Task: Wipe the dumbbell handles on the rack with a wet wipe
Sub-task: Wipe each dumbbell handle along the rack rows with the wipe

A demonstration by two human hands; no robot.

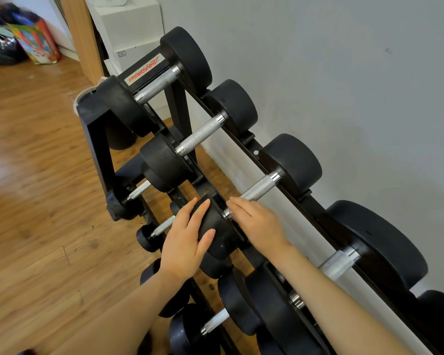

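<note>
- left hand (187, 237) lies flat, fingers straight, on the black dumbbell head (215, 226)
- right hand (256, 221) just beside it, fingers straight over the knurled handle (258, 188) (no wipe visible)
- 1 guess: dumbbell's heavy and rigid, knurling grippy, so wipe it in place

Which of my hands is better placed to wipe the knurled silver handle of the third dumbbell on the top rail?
Probably the right hand: it lies over the near end of that knurled silver handle. The left hand rests on the black rubber dumbbell head beside it. No wipe is visible.
</note>
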